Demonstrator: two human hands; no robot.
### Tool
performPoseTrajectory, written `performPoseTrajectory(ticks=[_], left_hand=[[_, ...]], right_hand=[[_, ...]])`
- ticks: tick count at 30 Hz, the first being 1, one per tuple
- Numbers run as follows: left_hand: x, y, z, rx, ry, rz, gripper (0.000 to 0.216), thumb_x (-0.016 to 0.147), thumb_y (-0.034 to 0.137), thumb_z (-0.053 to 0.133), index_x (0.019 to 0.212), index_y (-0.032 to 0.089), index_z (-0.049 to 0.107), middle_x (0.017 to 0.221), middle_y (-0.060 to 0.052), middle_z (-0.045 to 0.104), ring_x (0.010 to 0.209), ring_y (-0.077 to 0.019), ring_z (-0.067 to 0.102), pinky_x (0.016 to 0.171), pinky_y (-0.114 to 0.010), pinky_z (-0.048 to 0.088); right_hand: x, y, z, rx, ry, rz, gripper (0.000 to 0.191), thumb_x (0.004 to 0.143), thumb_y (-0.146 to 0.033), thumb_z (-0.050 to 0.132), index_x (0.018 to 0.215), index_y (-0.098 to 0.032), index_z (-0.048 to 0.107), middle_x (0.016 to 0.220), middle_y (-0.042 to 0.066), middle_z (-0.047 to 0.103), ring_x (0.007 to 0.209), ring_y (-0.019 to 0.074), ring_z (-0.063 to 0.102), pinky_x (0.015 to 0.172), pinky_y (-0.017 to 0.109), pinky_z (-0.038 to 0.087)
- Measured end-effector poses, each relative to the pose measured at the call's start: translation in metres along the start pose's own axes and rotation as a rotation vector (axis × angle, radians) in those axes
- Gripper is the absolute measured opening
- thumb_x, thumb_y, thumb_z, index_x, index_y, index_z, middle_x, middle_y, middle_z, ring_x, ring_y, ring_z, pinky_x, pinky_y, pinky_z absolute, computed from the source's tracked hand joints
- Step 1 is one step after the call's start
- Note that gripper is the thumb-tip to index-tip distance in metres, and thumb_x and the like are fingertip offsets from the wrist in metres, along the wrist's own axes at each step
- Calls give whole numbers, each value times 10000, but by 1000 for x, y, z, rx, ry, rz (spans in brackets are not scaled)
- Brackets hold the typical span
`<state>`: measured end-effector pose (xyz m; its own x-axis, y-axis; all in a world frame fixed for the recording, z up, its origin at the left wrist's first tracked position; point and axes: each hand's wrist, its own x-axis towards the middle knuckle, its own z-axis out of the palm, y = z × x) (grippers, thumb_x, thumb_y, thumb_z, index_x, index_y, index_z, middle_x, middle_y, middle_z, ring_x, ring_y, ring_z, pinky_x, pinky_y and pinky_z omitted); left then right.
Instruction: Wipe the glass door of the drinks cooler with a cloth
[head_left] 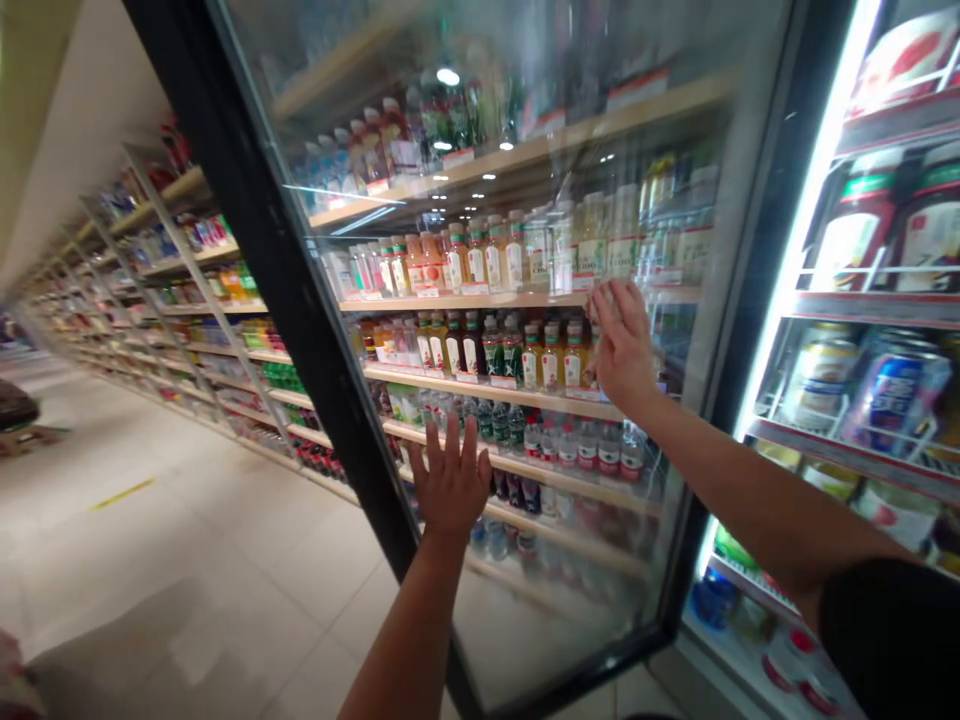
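A glass door [517,610] with a black frame stands swung open in front of me. My left hand [452,478] is raised at the door's lower left part, palm toward the glass, fingers spread, holding nothing. Higher and to the right, my right hand [624,340] rests against the pane with its fingers extended and slightly bent. Its palm side is hidden, and no object shows in it. Smears and lamp reflections mark the glass. I cannot tell whether my left palm touches the pane.
Through the glass, shelves hold rows of drink bottles [476,255]. Long store shelves [217,310] run off to the left along a tiled floor [247,580] with a yellow strip [122,494]. At right, the lit cooler holds cans [889,385] and dark bottles [855,230].
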<state>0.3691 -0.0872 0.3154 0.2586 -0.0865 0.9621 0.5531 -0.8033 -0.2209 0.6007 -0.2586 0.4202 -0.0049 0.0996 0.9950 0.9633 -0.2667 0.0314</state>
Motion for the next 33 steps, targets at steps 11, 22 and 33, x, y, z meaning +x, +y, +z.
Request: performPoseTrajectory(ticks=[11, 22, 33], left_hand=[[1, 0, -3, 29, -1, 3, 704, 931, 308, 597, 1556, 188, 296, 1548, -113, 421, 1539, -275, 132, 1264, -507, 131], [4, -1, -2, 5, 5, 8, 713, 927, 306, 609, 1554, 178, 296, 1539, -121, 437, 1543, -266, 121, 1262, -507, 122], [2, -2, 1, -2, -4, -2, 697, 939, 317, 587, 1558, 191, 292, 1539, -121, 431, 1538, -267, 133, 1265, -519, 119]], right_hand=[[-9, -15, 6, -20, -44, -104, 766, 919, -75, 403, 1586, -366, 164, 1627, 15, 311, 1529, 263, 204, 1215, 558, 280], [-20, -36, 3, -115, -203, -177, 751, 923, -71, 391, 1586, -345, 168, 1596, 6, 376, 1526, 225, 218, 1228, 509, 257], [-38, -42, 0, 11, -323, -334, 789, 893, -43, 407, 1576, -369, 184, 1578, -24, 403, 1511, 196, 258, 1233, 488, 287]])
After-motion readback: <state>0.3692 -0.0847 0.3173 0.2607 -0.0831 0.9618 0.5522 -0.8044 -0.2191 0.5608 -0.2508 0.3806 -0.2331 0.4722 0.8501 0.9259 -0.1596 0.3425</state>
